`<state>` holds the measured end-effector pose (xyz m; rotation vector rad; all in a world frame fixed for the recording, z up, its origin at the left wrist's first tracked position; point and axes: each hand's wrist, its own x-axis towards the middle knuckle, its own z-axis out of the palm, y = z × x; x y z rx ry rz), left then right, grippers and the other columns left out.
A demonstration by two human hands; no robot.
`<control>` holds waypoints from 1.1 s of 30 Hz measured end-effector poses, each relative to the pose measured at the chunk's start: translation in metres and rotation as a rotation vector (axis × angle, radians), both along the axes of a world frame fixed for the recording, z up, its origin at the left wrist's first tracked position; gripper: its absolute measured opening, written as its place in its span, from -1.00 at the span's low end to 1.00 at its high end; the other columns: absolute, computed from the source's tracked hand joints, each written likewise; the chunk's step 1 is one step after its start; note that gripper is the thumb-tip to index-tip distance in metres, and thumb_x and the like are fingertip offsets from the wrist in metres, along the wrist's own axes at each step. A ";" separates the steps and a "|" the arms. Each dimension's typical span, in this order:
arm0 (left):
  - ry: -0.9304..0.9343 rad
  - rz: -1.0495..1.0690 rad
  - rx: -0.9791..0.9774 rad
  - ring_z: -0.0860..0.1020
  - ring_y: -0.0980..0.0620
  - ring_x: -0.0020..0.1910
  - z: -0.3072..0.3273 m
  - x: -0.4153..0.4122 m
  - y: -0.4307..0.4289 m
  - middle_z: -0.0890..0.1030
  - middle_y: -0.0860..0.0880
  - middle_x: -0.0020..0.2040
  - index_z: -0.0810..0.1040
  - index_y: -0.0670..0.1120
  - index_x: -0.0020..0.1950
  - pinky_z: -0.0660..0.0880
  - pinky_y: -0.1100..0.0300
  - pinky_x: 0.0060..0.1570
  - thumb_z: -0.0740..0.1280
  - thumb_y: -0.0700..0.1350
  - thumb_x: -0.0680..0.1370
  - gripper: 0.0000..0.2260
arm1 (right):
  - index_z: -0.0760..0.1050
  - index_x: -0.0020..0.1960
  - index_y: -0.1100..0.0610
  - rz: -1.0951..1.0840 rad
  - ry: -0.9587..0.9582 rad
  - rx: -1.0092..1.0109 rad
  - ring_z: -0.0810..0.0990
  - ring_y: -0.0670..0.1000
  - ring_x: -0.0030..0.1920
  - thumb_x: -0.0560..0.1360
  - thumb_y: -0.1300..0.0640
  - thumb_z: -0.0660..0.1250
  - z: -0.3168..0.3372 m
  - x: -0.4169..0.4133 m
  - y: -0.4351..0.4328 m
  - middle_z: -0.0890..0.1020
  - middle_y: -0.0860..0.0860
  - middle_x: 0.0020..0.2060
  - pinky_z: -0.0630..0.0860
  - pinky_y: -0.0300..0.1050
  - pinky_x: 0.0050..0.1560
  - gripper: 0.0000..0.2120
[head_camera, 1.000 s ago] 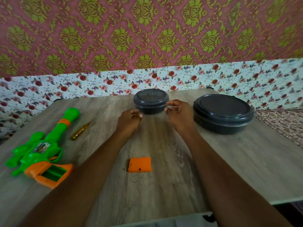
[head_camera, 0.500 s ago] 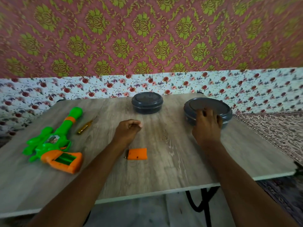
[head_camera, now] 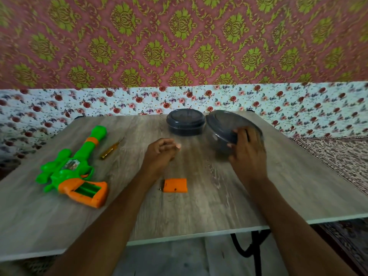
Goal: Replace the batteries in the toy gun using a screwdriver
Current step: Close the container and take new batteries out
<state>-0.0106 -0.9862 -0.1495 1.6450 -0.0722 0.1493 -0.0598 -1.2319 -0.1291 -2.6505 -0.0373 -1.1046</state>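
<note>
Now R grip (head_camera: 248,156) curls over rim of big dark tub (head_camera: 221,124), tipping it, prob. to open it; L grip (head_camera: 159,154) curled, contents unclear; toy gun (head_camera: 73,170) lies left on surface (head_camera: 219,206), bay open.

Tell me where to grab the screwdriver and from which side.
Take the screwdriver by its thick amber handle, the near end, pinching from above and from its right: it lies flat on the table, thin shaft pointing away, and the toy gun lies close on its left.
</note>
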 end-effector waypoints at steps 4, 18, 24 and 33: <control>-0.112 -0.026 0.156 0.59 0.10 0.20 0.003 -0.009 -0.004 0.61 0.08 0.25 0.43 0.01 0.51 0.57 0.17 0.17 0.51 0.10 0.50 -0.39 | 0.48 0.26 0.30 0.277 -0.134 0.149 0.55 0.19 0.18 0.42 0.41 0.45 -0.002 -0.004 0.017 0.51 0.23 0.21 0.57 -0.07 0.16 -0.57; 0.136 -0.502 -0.629 0.64 -0.34 0.22 0.006 -0.011 0.006 0.55 -0.20 0.39 0.23 0.23 0.59 0.60 -0.36 0.04 0.74 -0.03 0.18 0.10 | 0.50 0.28 0.31 0.678 -0.181 0.369 0.60 -0.04 0.13 0.58 0.22 0.40 -0.004 -0.015 0.049 0.60 0.12 0.14 0.47 -0.36 0.11 -0.69; 0.148 -0.513 -0.610 0.56 -0.35 0.34 0.008 -0.013 0.008 0.50 -0.26 0.46 0.28 0.01 0.60 0.60 -0.36 0.05 0.74 0.01 0.19 0.07 | 0.46 0.37 0.27 0.734 -0.133 0.281 0.58 0.00 0.28 0.63 0.19 0.32 -0.005 -0.016 0.055 0.57 0.12 0.33 0.55 -0.22 0.24 -0.66; 0.123 -0.485 -0.604 0.58 -0.35 0.31 0.013 -0.019 0.008 0.56 -0.26 0.39 0.36 -0.08 0.54 0.58 -0.41 0.07 0.74 0.00 0.18 0.00 | 0.54 0.31 0.27 0.706 -0.156 0.176 0.64 0.06 0.26 0.61 0.23 0.39 -0.004 -0.013 0.049 0.60 0.11 0.33 0.64 -0.05 0.18 -0.71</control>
